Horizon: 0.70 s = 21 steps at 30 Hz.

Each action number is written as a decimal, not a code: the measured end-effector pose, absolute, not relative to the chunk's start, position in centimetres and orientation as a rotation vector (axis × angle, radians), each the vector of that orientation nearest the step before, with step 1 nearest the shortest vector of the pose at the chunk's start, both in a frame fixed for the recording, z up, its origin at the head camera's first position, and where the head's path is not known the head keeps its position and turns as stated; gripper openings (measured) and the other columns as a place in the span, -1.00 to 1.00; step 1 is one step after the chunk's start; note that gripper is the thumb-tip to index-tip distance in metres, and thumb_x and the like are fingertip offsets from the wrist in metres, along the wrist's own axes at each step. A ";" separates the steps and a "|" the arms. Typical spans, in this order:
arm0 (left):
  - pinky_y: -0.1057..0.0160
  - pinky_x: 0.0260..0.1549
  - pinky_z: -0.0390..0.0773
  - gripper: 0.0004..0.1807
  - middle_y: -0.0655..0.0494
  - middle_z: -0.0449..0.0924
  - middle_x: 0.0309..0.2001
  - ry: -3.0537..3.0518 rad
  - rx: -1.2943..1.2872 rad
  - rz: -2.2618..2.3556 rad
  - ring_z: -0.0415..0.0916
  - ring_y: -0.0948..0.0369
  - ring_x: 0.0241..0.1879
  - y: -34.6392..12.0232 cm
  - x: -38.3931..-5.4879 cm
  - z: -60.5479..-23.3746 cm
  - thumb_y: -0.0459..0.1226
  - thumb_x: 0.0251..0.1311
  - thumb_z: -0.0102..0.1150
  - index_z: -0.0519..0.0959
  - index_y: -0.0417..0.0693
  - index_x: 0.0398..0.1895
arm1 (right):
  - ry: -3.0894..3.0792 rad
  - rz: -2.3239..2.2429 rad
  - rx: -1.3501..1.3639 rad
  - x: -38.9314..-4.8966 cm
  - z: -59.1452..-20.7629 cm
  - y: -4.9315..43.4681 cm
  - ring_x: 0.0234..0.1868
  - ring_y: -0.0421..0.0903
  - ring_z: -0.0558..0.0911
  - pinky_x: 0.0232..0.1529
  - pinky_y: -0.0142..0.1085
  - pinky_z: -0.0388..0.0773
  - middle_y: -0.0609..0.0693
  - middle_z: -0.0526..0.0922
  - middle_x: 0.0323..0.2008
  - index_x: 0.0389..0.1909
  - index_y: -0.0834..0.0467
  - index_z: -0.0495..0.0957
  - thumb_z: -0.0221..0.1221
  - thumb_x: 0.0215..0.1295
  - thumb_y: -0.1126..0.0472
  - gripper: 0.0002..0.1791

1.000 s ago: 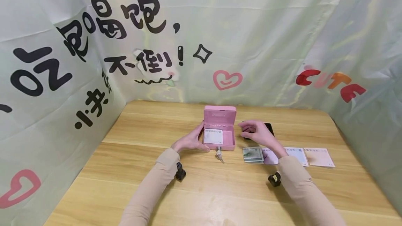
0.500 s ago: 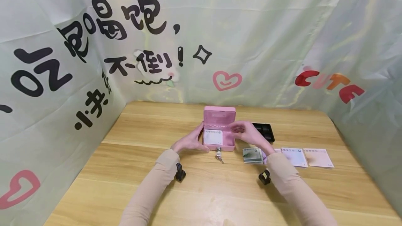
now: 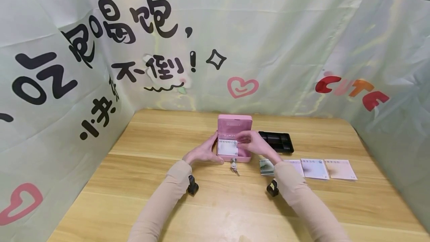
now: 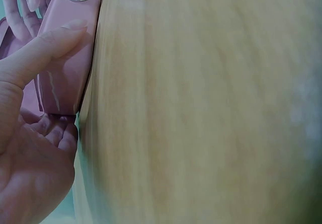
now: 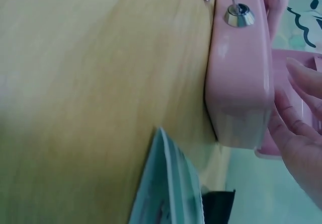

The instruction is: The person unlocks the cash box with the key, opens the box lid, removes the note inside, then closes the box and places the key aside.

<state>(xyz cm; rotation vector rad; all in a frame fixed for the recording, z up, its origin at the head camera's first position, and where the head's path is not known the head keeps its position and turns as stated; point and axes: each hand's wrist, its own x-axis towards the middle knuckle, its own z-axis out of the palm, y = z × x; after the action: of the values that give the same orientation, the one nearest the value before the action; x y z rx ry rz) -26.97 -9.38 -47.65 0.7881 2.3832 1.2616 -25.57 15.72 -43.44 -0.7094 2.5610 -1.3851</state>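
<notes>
Change: right hand point(image 3: 253, 143) has come left, from beside the pink box point(image 3: 244, 159) to over its interior, at the right edge of the pale note stack point(image 3: 227, 147) inside. Its fingers are loosely bent with a gap to the thumb; can't see anything held. Left hand point(image 3: 203, 151) unchanged: thumb on box front, fingers round its left side, gripping. Black tray point(image 3: 277, 143), right of the box, is now less covered. Reads as work shifting to the box contents.
</notes>
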 end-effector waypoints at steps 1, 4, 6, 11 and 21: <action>-0.03 0.62 -0.11 0.44 -0.06 -0.21 0.66 2.381 0.791 1.266 -0.20 0.01 0.64 -9.4 -26.9 -47.6 -0.29 -0.14 0.61 -0.30 0.07 0.65 | 2.553 -1.388 -0.710 -25.7 -43.6 15.6 0.08 0.30 0.66 0.20 0.06 0.63 0.40 0.67 0.02 0.08 0.44 0.57 0.27 0.22 0.44 -0.61; -0.03 0.62 -0.12 0.44 -0.08 -0.21 0.66 2.381 0.799 1.274 -0.20 0.02 0.64 -9.3 -26.8 -47.5 -0.30 -0.16 0.61 -0.30 0.03 0.65 | 2.539 -1.387 -0.707 -25.9 -44.0 15.2 0.08 0.29 0.67 0.21 0.06 0.63 0.40 0.68 0.02 0.08 0.45 0.57 0.29 0.21 0.43 -0.60; -0.03 0.62 -0.11 0.44 -0.08 -0.20 0.66 2.378 0.802 1.280 -0.20 0.02 0.64 -9.3 -26.8 -47.5 -0.30 -0.15 0.61 -0.30 0.02 0.65 | 2.534 -1.383 -0.698 -26.1 -44.3 15.0 0.07 0.28 0.67 0.20 0.04 0.63 0.39 0.68 0.00 0.07 0.45 0.57 0.29 0.20 0.44 -0.60; -0.07 0.62 -0.10 0.42 -0.11 -0.18 0.65 2.379 0.804 1.287 -0.18 -0.02 0.63 -9.3 -26.8 -47.6 -0.30 -0.15 0.61 -0.28 0.01 0.65 | 2.540 -1.370 -0.661 -26.3 -44.7 14.7 0.05 0.26 0.69 0.17 0.00 0.66 0.38 0.70 -0.03 0.06 0.44 0.58 0.30 0.18 0.45 -0.61; -0.07 0.62 -0.09 0.42 -0.06 -0.15 0.65 2.354 0.797 1.297 -0.16 0.00 0.63 -9.4 -26.9 -47.5 -0.32 -0.14 0.60 -0.28 0.13 0.65 | 2.577 -1.295 -0.616 -26.3 -44.5 14.3 0.07 0.25 0.68 0.19 0.01 0.65 0.36 0.70 0.00 0.06 0.42 0.58 0.32 0.17 0.43 -0.59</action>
<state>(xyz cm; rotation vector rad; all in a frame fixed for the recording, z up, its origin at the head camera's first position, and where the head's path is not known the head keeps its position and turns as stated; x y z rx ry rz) -26.86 -9.36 -47.52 0.7965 2.3538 1.2970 -26.26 14.26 -44.46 -0.6159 2.5765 -1.2950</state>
